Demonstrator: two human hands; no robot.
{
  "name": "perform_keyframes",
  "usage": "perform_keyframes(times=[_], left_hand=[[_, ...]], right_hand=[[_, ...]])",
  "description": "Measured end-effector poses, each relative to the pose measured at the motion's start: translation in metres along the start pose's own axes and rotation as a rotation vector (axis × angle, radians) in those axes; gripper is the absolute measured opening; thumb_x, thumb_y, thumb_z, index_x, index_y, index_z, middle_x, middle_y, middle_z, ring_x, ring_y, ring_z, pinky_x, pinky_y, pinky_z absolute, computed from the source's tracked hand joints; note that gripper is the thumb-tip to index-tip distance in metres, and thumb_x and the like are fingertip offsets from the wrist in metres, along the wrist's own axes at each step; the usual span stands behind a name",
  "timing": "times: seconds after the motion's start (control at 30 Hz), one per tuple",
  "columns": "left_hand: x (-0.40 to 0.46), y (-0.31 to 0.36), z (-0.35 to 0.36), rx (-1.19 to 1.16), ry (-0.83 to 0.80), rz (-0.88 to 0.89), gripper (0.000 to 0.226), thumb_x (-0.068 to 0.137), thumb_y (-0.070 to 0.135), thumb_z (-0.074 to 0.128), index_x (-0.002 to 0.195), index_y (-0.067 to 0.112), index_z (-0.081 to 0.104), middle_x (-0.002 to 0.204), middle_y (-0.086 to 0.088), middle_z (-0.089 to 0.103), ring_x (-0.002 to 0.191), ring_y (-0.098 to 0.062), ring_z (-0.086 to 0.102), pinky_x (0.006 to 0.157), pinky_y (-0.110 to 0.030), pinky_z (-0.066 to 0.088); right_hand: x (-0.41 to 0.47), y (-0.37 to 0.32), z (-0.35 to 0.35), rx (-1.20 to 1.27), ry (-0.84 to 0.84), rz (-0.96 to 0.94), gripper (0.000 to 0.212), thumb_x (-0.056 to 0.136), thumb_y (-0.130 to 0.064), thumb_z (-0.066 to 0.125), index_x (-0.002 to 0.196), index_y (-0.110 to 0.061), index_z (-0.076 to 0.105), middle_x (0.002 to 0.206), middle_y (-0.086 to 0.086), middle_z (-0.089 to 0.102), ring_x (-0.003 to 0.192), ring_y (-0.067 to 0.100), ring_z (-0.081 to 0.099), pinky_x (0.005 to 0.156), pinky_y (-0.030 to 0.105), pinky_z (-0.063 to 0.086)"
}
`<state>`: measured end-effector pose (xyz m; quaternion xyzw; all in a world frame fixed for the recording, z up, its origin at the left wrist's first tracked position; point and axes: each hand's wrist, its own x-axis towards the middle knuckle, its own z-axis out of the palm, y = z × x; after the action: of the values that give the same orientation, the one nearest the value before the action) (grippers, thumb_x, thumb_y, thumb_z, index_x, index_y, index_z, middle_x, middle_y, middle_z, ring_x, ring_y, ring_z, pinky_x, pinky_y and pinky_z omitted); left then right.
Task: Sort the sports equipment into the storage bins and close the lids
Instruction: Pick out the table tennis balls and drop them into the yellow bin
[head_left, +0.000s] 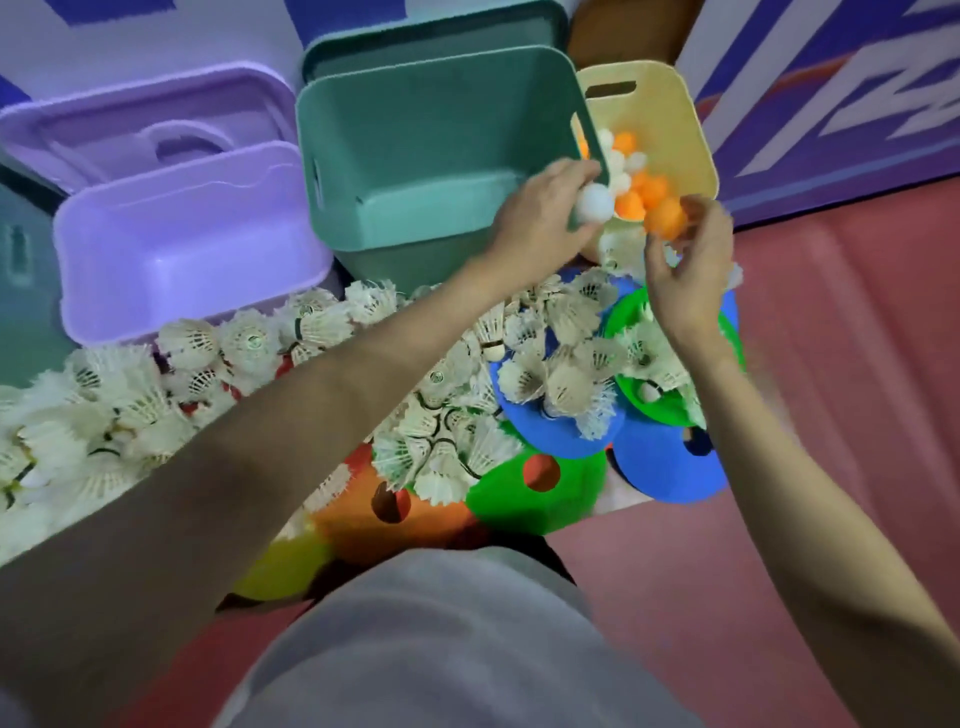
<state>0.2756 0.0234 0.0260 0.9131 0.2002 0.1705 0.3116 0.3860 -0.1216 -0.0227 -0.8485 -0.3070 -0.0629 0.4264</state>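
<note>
Discs (535, 493) in orange, green and blue lie nearest the person, half buried under a heap of shuttlecocks (322, 332). Beyond them, the left hand (540, 218) grips a white ball (594, 203) and the right hand (685, 270) pinches an orange ball (666, 217), both at the yellow bin (670, 98) of balls. Green bin (415, 150) and purple bin (176, 239) stand open.
</note>
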Motion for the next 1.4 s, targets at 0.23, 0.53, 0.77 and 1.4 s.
perform_keyframes(times=[0.23, 0.53, 0.77, 1.4], left_hand=[[0.082, 0.015, 0.018, 0.2, -0.112, 0.092, 0.047, 0.092, 0.021, 0.057, 0.137, 0.012, 0.046, 0.138, -0.006, 0.051, 0.125, -0.025, 0.049, 0.095, -0.033, 0.039], [0.024, -0.009, -0.008, 0.131, -0.041, 0.076, 0.036, 0.091, 0.015, 0.055, 0.126, 0.01, 0.056, 0.126, -0.007, 0.057, 0.118, -0.023, 0.051, 0.096, -0.032, 0.04], [-0.111, -0.051, -0.059, 0.058, 0.015, -0.081, 0.034, 0.091, 0.016, 0.06, 0.124, 0.008, 0.059, 0.121, -0.007, 0.06, 0.113, -0.022, 0.055, 0.098, -0.035, 0.044], [-0.405, -0.159, -0.163, 0.385, 0.17, -0.402, 0.039, 0.078, 0.001, 0.07, 0.117, 0.005, 0.062, 0.116, -0.012, 0.061, 0.112, -0.03, 0.051, 0.092, -0.044, 0.044]], right_hand=[[0.059, 0.008, 0.009, -0.063, -0.021, 0.083, 0.047, 0.086, -0.024, 0.053, 0.127, -0.002, 0.048, 0.118, 0.015, 0.052, 0.106, 0.029, 0.053, 0.091, 0.04, 0.045], [0.015, -0.01, 0.024, -0.057, -0.161, 0.004, 0.042, 0.085, -0.014, 0.054, 0.123, 0.002, 0.048, 0.118, 0.019, 0.053, 0.107, 0.032, 0.052, 0.089, 0.031, 0.037], [-0.074, -0.081, 0.046, 0.064, -0.331, -0.165, 0.038, 0.083, -0.008, 0.054, 0.12, 0.003, 0.05, 0.109, 0.018, 0.054, 0.099, 0.033, 0.053, 0.088, 0.039, 0.042], [-0.25, -0.247, 0.146, -0.024, -1.0, -0.752, 0.037, 0.084, -0.014, 0.064, 0.119, -0.001, 0.058, 0.11, 0.018, 0.057, 0.1, 0.036, 0.054, 0.084, 0.043, 0.046]])
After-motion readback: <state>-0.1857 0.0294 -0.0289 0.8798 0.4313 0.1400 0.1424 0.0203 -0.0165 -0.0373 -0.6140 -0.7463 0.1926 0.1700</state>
